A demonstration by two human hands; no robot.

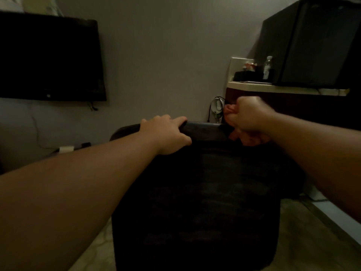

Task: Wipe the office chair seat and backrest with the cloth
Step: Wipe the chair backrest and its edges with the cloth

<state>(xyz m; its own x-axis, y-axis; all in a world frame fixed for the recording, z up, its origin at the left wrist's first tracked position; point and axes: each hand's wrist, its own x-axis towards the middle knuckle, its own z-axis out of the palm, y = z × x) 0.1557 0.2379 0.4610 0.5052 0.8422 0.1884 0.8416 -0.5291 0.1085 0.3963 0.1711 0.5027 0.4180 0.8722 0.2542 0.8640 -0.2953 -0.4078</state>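
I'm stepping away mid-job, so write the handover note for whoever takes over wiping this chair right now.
Left hand: its grip is on the top edge of the backrest, fingers over the rim, steadying the chair.
Right hand: closed grip on the bunched pinkish cloth, held at the right end of the backrest's top edge.
The backrest fills the centre of the dim head view; the seat is hidden behind it.
Done: cannot tell how much has been wiped; the cloth is at the top edge.
Left: probably the rest of the backrest, then the seat.

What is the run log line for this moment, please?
left hand: holds backrest top | right hand: grips cloth at backrest edge
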